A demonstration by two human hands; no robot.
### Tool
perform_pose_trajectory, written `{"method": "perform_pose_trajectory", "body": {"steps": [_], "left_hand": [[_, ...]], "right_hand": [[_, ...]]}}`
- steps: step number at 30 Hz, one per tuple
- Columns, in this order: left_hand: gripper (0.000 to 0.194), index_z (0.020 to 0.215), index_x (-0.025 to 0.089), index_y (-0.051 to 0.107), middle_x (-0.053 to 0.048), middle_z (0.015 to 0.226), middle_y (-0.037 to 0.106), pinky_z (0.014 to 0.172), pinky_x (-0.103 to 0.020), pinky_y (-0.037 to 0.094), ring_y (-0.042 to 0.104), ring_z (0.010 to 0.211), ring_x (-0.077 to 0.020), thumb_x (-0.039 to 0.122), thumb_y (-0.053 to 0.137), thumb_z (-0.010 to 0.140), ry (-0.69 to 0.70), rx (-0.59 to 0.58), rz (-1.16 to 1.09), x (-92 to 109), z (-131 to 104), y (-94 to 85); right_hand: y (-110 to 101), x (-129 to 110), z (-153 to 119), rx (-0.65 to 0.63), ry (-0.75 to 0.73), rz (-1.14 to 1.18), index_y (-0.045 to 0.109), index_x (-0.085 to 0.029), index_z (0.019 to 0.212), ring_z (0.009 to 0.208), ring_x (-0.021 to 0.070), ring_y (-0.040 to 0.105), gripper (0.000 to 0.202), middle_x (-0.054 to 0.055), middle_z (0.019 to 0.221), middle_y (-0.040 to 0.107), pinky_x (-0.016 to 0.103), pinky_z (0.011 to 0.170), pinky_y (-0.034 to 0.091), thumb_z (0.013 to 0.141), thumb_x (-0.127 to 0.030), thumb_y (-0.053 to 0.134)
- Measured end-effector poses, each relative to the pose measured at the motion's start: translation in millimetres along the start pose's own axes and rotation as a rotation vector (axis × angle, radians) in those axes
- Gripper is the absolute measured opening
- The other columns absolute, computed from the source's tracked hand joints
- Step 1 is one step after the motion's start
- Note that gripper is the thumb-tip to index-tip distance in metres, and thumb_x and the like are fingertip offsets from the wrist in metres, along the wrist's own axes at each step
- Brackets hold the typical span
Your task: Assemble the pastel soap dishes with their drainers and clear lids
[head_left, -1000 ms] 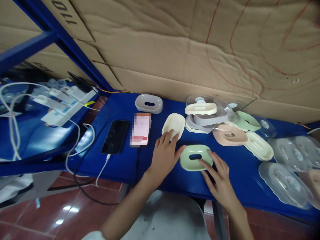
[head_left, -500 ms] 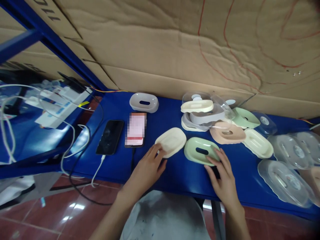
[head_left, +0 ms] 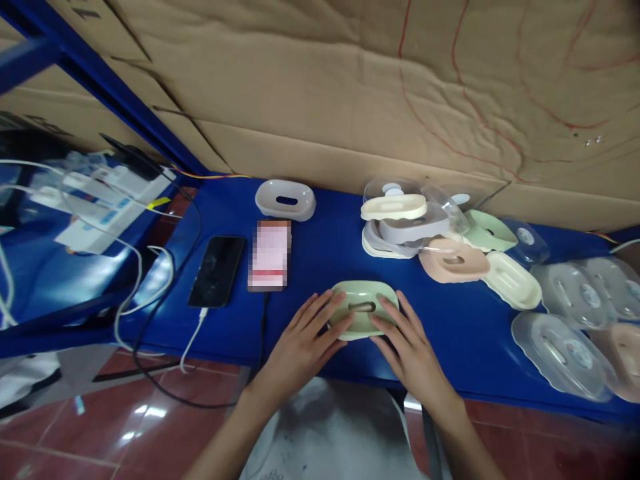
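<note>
Holding a pale green dish [head_left: 361,293] between both hands near the front of the blue surface [head_left: 330,247], you have your left hand [head_left: 310,333] with its grip clamped on the left end and your right hand [head_left: 410,347] with its grip clamped on the right. To your left lie a lit phone [head_left: 270,257], its screen pixelated, and a dark phone [head_left: 217,271]; a light grey dish [head_left: 299,212] sits behind. To your right are a peach dish [head_left: 440,263], a cream tray [head_left: 513,280] and clear covers [head_left: 555,353].

Head view, down over hands [head_left: 417,353]
</note>
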State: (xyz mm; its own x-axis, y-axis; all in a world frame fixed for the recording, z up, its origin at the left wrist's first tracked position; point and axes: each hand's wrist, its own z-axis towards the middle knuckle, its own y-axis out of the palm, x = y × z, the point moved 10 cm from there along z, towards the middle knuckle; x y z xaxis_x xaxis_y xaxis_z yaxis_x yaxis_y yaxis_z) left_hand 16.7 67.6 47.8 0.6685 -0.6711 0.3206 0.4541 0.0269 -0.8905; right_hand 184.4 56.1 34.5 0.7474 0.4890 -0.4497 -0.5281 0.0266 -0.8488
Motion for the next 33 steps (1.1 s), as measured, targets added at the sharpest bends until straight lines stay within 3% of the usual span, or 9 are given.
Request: {"method": "perform_pose_trajectory", "body": {"steps": [6,11,15,18,20,23,27,30,33], "left_hand": [[0.039,0.144,0.024,0.065,-0.009,0.154,0.065,0.118,-0.053,0.055,0.050,0.154,-0.0337,0.018,0.066,0.105,0.008,0.019,-0.009,3.2,-3.6,-0.8],[0.039,0.142,0.023,0.067,-0.008,0.153,0.067,0.112,-0.055,0.058,0.053,0.149,-0.0362,0.013,0.062,0.105,-0.007,0.012,0.006,9.0,-7.8,4.7],[0.036,0.142,0.023,0.067,-0.011,0.153,0.065,0.111,-0.056,0.059,0.052,0.149,-0.0373,0.022,0.064,0.106,-0.026,0.010,-0.054,9.7,-8.8,6.8],[0.036,0.142,0.023,0.066,-0.013,0.155,0.061,0.117,-0.055,0.056,0.050,0.151,-0.0349,0.022,0.065,0.106,-0.051,0.055,-0.132,7.2,-7.5,4.4],[0.037,0.142,0.024,0.065,-0.015,0.159,0.054,0.120,-0.055,0.054,0.048,0.153,-0.0339,0.017,0.065,0.105,-0.069,0.093,-0.172,4.7,-6.7,2.8],[0.039,0.143,0.024,0.064,-0.017,0.165,0.044,0.122,-0.058,0.052,0.044,0.157,-0.0359,0.013,0.063,0.105,-0.092,0.126,-0.207,1.5,-7.2,3.1],[0.040,0.143,0.025,0.063,-0.016,0.166,0.041,0.121,-0.060,0.052,0.041,0.159,-0.0377,0.012,0.063,0.105,-0.117,0.136,-0.237,-1.2,-10.0,5.5],[0.040,0.144,0.024,0.062,-0.017,0.166,0.041,0.122,-0.061,0.052,0.040,0.159,-0.0372,0.012,0.063,0.105,-0.117,0.140,-0.255,-1.5,-11.2,5.8],[0.040,0.142,0.026,0.062,-0.015,0.166,0.041,0.123,-0.061,0.051,0.039,0.159,-0.0365,0.013,0.065,0.105,-0.116,0.141,-0.281,-2.2,-12.5,5.2]], "right_hand": [[-3.9,0.5,1.3,-0.007,-0.085,-0.127,0.067,-0.027,0.142,0.164,0.0319,0.033,0.038,0.007,0.164,0.055,0.064,0.125,0.047,0.105,-0.020,0.063],[-3.2,-5.8,3.8,-0.093,-0.167,-0.147,0.068,-0.027,0.142,0.156,0.0264,0.047,0.037,0.005,0.155,0.064,0.056,0.127,0.047,0.107,-0.021,0.060],[-50.2,2.1,19.0,0.003,-0.206,-0.136,0.065,-0.028,0.146,0.147,0.0261,0.058,0.039,0.006,0.152,0.067,0.052,0.123,0.050,0.107,-0.026,0.062],[-114.5,44.7,49.2,0.217,-0.051,-0.177,0.059,-0.027,0.153,0.147,0.0287,0.058,0.045,0.009,0.153,0.066,0.053,0.124,0.047,0.108,-0.029,0.061],[-139.6,81.0,76.3,0.252,0.022,-0.227,0.052,-0.023,0.159,0.149,0.0295,0.056,0.053,0.013,0.158,0.061,0.052,0.125,0.045,0.109,-0.039,0.060],[-139.8,138.7,117.7,0.122,0.093,-0.237,0.047,-0.014,0.162,0.145,0.0331,0.059,0.077,0.020,0.158,0.058,0.050,0.118,0.051,0.103,-0.060,0.065],[-145.4,179.6,138.2,0.195,0.215,-0.243,0.069,-0.017,0.140,0.105,0.0266,0.079,0.061,0.015,0.126,0.079,0.038,0.092,0.062,0.104,-0.065,0.059],[-167.0,152.2,118.8,0.442,0.223,-0.297,0.069,-0.013,0.138,0.110,0.0274,0.078,0.052,0.020,0.129,0.077,0.041,0.097,0.060,0.111,-0.053,0.051],[-176.6,73.8,76.8,0.677,0.013,-0.434,0.065,-0.016,0.146,0.124,0.0308,0.073,0.044,0.016,0.136,0.075,0.046,0.108,0.056,0.106,-0.033,0.066]]}}
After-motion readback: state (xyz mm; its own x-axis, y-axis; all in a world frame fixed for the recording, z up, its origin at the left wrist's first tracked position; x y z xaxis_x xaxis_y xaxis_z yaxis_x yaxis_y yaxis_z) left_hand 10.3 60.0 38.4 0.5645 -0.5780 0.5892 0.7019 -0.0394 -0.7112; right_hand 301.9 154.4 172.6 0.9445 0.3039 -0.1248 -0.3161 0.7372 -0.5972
